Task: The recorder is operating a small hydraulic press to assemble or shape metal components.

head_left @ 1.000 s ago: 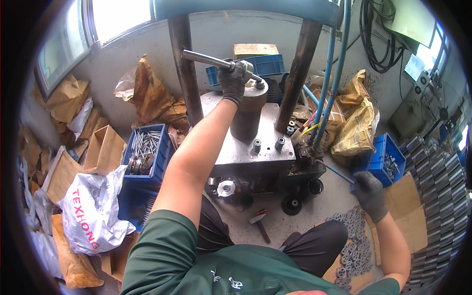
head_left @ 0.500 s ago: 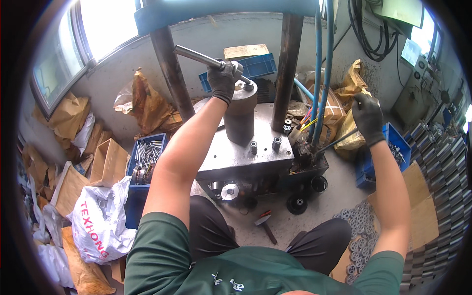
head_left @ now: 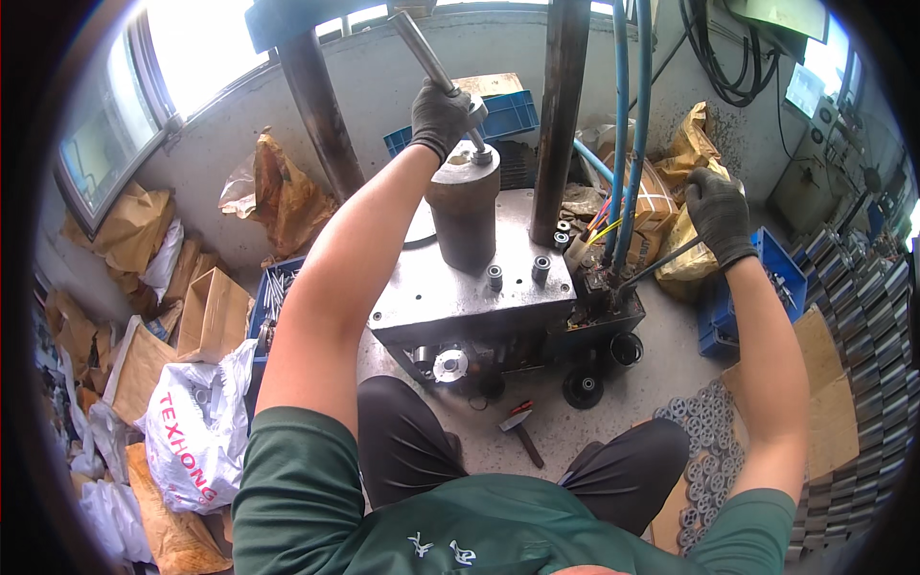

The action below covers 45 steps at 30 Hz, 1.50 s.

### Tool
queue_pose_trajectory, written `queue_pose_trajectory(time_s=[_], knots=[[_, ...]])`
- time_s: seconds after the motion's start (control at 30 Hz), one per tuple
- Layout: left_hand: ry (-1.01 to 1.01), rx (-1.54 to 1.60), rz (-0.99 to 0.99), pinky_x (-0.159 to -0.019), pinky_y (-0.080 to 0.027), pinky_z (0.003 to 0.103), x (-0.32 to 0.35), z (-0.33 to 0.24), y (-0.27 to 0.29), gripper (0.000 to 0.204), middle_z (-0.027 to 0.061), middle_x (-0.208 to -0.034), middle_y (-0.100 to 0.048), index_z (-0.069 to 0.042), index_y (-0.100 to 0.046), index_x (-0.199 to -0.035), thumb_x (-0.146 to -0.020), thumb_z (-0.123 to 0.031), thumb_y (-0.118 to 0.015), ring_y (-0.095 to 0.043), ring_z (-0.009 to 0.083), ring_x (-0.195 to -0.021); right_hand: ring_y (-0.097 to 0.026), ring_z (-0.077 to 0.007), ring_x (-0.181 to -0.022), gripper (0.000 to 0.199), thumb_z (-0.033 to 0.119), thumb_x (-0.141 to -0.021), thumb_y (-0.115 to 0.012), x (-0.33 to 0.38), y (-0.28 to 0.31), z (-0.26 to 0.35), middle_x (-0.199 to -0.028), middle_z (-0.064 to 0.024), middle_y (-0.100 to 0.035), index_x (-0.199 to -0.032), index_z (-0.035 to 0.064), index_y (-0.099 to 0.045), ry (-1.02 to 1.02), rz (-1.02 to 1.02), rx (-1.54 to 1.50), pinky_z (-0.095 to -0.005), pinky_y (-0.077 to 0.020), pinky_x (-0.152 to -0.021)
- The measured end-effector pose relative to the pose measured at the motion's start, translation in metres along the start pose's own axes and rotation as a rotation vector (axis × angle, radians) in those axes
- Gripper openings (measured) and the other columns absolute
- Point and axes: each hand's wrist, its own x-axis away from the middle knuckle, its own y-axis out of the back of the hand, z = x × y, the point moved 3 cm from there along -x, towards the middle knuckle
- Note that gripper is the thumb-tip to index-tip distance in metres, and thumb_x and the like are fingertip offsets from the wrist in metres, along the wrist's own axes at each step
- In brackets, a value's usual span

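Observation:
My gloved left hand (head_left: 441,119) is closed around a shiny metal rod (head_left: 420,48). The rod leans up and to the left, with a thicker collar (head_left: 476,111) beside my fingers. Its lower end meets the top of a dark upright cylinder (head_left: 467,218), which stands on the steel press table (head_left: 422,305). Over on the right, my gloved right hand (head_left: 719,217) is wrapped around the upper end of a thin lever (head_left: 665,262) that rises from the valve block by the table. Two small ring-shaped parts (head_left: 541,268) stand on the table's front right.
Steel posts (head_left: 560,125) flank the table, with blue hoses (head_left: 640,125) on the right. A blue crate of metal rods (head_left: 276,297) stands left, another blue bin (head_left: 719,321) right. A hammer (head_left: 521,436) lies on the floor. Round metal discs (head_left: 707,450) cover cardboard near my right knee.
The rod in my left hand has swung from a shallow slant to a steeper one, its upper end rising. My right hand stays on the lever, nearly in the same place.

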Motion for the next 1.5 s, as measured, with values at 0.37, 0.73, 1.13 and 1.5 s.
queue_pose_trajectory(time_s=[0.37,0.73,1.13,1.5], knots=[[-0.192,-0.207,0.273,-0.090,-0.060,0.042,-0.018,-0.034,-0.017,0.044,0.0198,-0.099,-0.073,0.001,-0.062,-0.112,-0.085,-0.029,-0.081,-0.074,0.0344,-0.093,-0.069,-0.0392,-0.086,0.009,0.013,-0.095,-0.063,0.075,0.038,0.011,-0.090,-0.0193,-0.069,-0.097,0.0050,-0.066,0.174,0.050,-0.088,-0.0486,-0.0559,-0.077],[-0.099,-0.144,0.254,-0.093,-0.059,0.040,-0.033,-0.010,-0.029,0.047,0.0152,-0.100,-0.070,-0.001,-0.065,-0.114,-0.082,-0.031,-0.083,-0.073,0.0298,-0.093,-0.072,-0.0402,-0.091,0.030,0.010,-0.088,-0.065,0.158,0.074,0.038,-0.105,-0.0213,-0.072,-0.117,0.0042,-0.071,0.105,0.489,-0.165,-0.0481,-0.0588,-0.080],[-0.056,-0.121,0.292,-0.095,-0.059,0.038,-0.029,-0.016,-0.023,0.042,0.0143,-0.104,-0.072,-0.002,-0.065,-0.118,-0.087,-0.026,-0.079,-0.073,0.0275,-0.096,-0.072,-0.0413,-0.079,0.026,0.021,-0.085,-0.066,0.153,0.066,0.057,-0.079,-0.0227,-0.072,-0.105,0.0086,-0.077,0.356,0.923,-0.170,-0.0524,-0.0578,-0.078],[-0.286,-0.365,0.315,-0.102,-0.056,0.036,-0.030,-0.007,-0.037,0.034,0.0099,-0.117,-0.065,-0.010,-0.076,-0.099,-0.085,-0.041,-0.081,-0.065,0.0244,-0.112,-0.072,-0.0410,-0.084,0.029,0.021,-0.084,-0.068,0.158,0.072,0.049,-0.086,-0.0228,-0.073,-0.107,0.0062,-0.077,0.232,0.898,-0.217,-0.0509,-0.0573,-0.081]])
